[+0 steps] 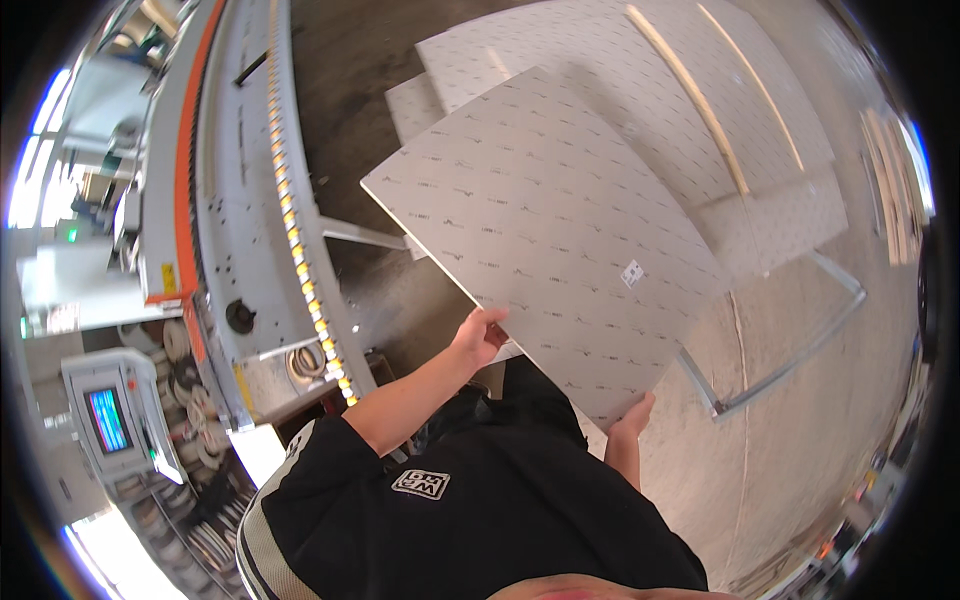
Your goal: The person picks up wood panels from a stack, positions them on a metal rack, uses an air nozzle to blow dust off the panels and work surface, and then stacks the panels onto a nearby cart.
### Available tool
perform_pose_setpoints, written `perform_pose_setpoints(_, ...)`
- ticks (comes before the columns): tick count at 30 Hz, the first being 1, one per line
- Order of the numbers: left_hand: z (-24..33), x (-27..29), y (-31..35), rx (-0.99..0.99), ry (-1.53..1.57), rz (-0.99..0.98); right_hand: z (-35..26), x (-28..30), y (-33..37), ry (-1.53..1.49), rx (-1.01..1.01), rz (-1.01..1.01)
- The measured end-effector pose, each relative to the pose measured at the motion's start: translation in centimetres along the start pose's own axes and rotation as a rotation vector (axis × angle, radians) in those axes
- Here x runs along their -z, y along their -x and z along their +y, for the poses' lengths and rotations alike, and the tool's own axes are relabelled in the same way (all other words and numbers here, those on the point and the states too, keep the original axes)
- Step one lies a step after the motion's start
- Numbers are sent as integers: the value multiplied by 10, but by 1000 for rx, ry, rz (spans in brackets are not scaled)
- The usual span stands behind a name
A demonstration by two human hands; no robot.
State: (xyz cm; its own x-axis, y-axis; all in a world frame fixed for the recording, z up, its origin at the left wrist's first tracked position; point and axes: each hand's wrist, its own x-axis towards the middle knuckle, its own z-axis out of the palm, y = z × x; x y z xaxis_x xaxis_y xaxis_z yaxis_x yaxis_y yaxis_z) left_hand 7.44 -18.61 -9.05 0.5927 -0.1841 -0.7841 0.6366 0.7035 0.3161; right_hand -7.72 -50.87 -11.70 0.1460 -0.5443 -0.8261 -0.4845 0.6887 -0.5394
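A large flat panel [540,230], covered in grey-beige printed film with a small white label, is held up in front of my body. My left hand [482,335] grips its left long edge, thumb on top and the fingers going under. At the near right corner my right hand [632,418] is closed on the panel too, its fingers partly hidden beneath. The panel's far end overlaps, in this view, a stack of similar panels behind it.
To the left runs a long machine [225,150] with an orange stripe and a row of yellow rollers [290,225]. A control screen [108,420] stands near edging rolls [205,440]. Stacked panels [590,50] with wooden strips [690,90] lie ahead; a metal frame [770,380] is on the floor.
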Motion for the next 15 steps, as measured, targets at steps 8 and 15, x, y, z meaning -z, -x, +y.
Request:
perform_pose_setpoints(8,-2,140,148,-37,283,-113,12,-23,70,235,149,-230)
perform_pose_setpoints(15,3,226,242,-234,498,-98,48,-95,155,335,287,-431)
